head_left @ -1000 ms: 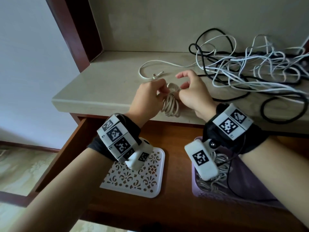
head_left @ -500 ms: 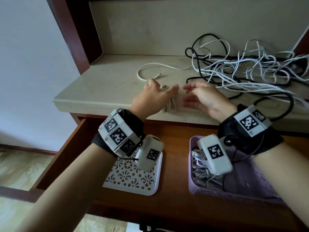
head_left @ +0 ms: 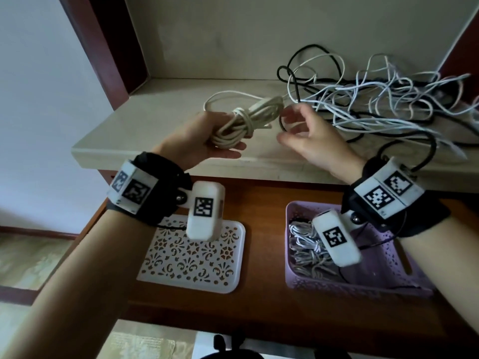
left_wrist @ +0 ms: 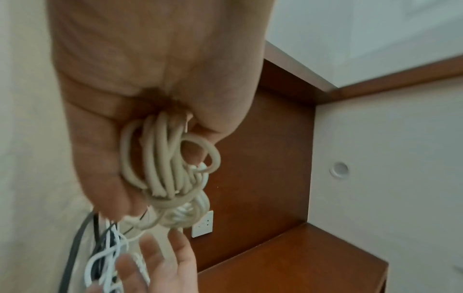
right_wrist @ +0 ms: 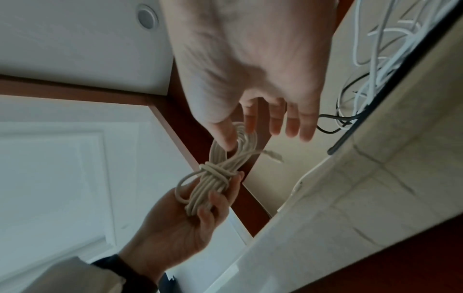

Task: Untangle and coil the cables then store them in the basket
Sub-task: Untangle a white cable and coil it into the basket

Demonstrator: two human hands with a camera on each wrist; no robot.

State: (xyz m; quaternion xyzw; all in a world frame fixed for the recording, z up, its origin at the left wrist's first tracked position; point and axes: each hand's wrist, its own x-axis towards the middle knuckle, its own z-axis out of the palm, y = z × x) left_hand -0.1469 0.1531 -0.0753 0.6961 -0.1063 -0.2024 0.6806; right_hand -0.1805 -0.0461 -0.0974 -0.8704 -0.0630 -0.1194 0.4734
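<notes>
The left hand grips 1 coiled cream cable above the shelf edge while the right hand, fingers slack, hovers beside it; its loose plug end could unwind or snag the tangled cables before reaching the purple basket.

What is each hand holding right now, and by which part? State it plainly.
The left hand holds the coiled cream cable by its lower end, below the wrapped middle. The right hand is open beside the bundle's upper end and grips nothing.
</notes>
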